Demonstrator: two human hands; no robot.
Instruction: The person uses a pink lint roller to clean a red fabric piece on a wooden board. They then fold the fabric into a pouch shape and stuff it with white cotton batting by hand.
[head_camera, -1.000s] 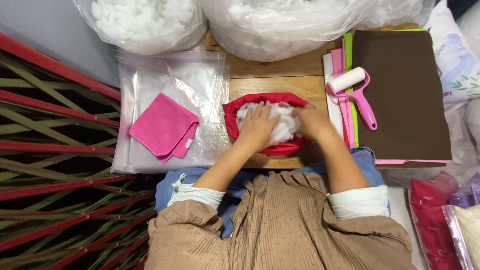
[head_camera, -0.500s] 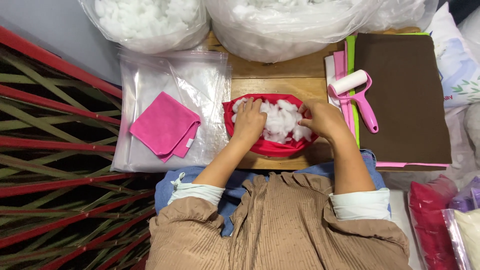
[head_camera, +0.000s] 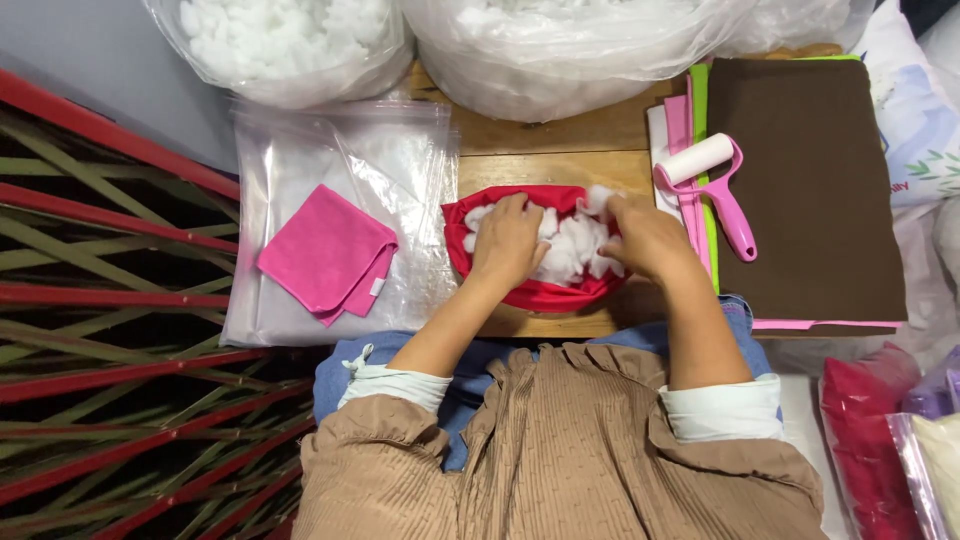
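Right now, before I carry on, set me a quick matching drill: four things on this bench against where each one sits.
Things:
1. pink folded cloth
2. lint roller
3. red fabric cover
4. brown sheet

Places:
A. under both hands, holding white stuffing
B. far right, flat on the stack of coloured sheets
C. left, on the clear plastic bags
D. at the left edge of the brown sheet, handle toward the person

Pairs: 1-C, 2-D, 3-A, 4-B
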